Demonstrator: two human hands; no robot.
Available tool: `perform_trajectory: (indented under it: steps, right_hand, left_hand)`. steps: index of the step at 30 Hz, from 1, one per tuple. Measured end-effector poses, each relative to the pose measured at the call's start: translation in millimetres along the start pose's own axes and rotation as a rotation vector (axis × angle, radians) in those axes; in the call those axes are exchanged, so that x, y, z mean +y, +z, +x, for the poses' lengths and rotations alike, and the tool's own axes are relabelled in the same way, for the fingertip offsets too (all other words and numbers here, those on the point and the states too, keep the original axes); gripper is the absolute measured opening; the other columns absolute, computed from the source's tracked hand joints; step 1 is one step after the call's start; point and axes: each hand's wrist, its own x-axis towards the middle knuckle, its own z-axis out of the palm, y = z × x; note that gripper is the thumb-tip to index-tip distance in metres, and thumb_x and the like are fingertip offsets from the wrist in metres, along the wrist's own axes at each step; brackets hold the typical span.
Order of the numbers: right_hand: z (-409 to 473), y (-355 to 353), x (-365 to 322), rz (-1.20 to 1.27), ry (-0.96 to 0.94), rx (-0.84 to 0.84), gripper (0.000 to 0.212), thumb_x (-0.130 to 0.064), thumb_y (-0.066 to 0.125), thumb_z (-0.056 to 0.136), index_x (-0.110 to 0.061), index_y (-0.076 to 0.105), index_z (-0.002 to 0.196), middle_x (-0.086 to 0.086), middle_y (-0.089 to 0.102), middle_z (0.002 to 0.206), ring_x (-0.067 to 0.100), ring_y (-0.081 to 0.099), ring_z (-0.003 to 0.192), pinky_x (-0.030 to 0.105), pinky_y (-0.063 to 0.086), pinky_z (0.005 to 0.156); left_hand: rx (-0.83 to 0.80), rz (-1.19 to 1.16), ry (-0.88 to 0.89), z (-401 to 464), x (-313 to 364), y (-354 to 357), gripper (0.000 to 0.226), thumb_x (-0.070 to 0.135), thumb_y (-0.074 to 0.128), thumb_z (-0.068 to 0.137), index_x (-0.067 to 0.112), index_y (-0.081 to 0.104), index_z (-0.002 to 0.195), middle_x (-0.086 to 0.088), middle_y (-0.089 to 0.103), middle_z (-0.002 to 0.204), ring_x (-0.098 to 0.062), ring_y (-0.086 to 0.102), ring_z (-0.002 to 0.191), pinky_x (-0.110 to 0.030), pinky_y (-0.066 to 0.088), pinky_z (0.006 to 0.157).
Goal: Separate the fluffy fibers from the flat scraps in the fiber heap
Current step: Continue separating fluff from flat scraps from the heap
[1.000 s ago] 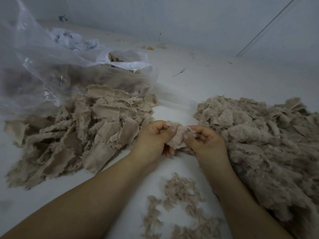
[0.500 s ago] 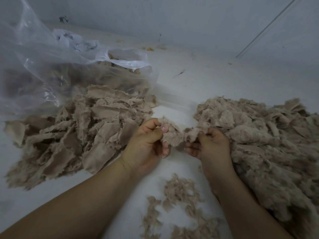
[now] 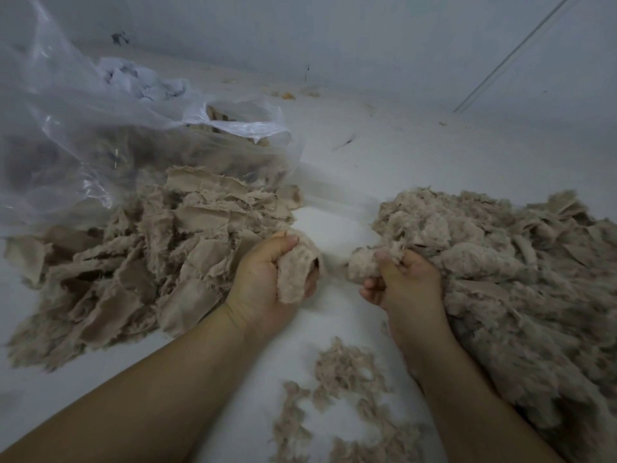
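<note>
Surface: a pale white floor (image 3: 384,168) that meets a pale wall (image 3: 334,28) along its far edge; small crumbs lie near that far edge.
Fiber heap: a large tan heap (image 3: 500,279) on the right side of the floor, running from mid-depth toward the near right corner, fluffy tufts mixed with flatter bits.
Flat scraps: a pile of flat, frayed tan scraps (image 3: 150,262) on the left side, many pieces lying with their long edges slanting from near left to far right.
Loose fibers: thin wisps (image 3: 344,396) scattered on the floor between the two forearms, toward the near edge.
Plastic bag: a clear bag (image 3: 100,128) behind the scrap pile at the far left, its mouth facing right, with tan material and something whitish inside.
Left piece: an elongated fluffy piece (image 3: 295,272), its long axis roughly upright in the view, hanging from the fingers toward the near edge.
Left hand: the left hand (image 3: 263,282) sits just beside the scrap pile's right edge, thumb on top and fingers curled round the piece.
Right piece: a rounded tuft (image 3: 362,265), pointing left toward the other hand, apart from the left piece.
Right hand: the right hand (image 3: 407,282) lies against the heap's left edge, thumb up, fingers curled and pinching the tuft.
Forearms: both reach in from the near edge, bare, angled toward the middle.
</note>
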Motion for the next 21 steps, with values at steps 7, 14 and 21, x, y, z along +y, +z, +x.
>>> perform_trajectory:
  steps: [7, 14, 21]
  right_hand:
    - [-7, -3, -2, -0.038, -0.053, -0.121, 0.004, -0.008, 0.071, 0.087, -0.005, 0.069, 0.09, 0.007, 0.068, 0.063, 0.015, 0.063, 0.052, 0.024, 0.054, 0.05]
    - [-10, -4, 1, -0.271, -0.187, -0.289, 0.016, -0.009, 0.067, 0.09, 0.001, 0.073, 0.079, 0.022, 0.068, 0.067, 0.015, 0.062, 0.055, 0.022, 0.053, 0.051]
    - [-7, -5, 0, -0.236, -0.112, -0.169, 0.026, -0.016, 0.066, 0.093, -0.011, 0.067, 0.067, 0.002, 0.052, 0.043, 0.009, 0.043, 0.036, 0.018, 0.038, 0.039]
  left_hand:
    - [0.072, 0.695, 0.203, 8, -18, 3, 0.02, 0.003, 0.057, 0.096, 0.015, 0.063, 0.111, -0.003, 0.065, 0.103, -0.015, 0.061, 0.086, -0.032, 0.052, 0.076]
    - [-0.007, 1.337, 0.536, 13, -15, 19, 0.025, 0.044, 0.065, 0.083, 0.024, 0.075, 0.094, 0.005, 0.061, 0.086, -0.016, 0.053, 0.089, -0.031, 0.044, 0.081]
    - [0.107, 0.832, 0.386, 4, -3, 21, 0.03, 0.006, 0.066, 0.09, 0.009, 0.063, 0.06, 0.009, 0.05, 0.049, -0.005, 0.043, 0.046, -0.018, 0.038, 0.049]
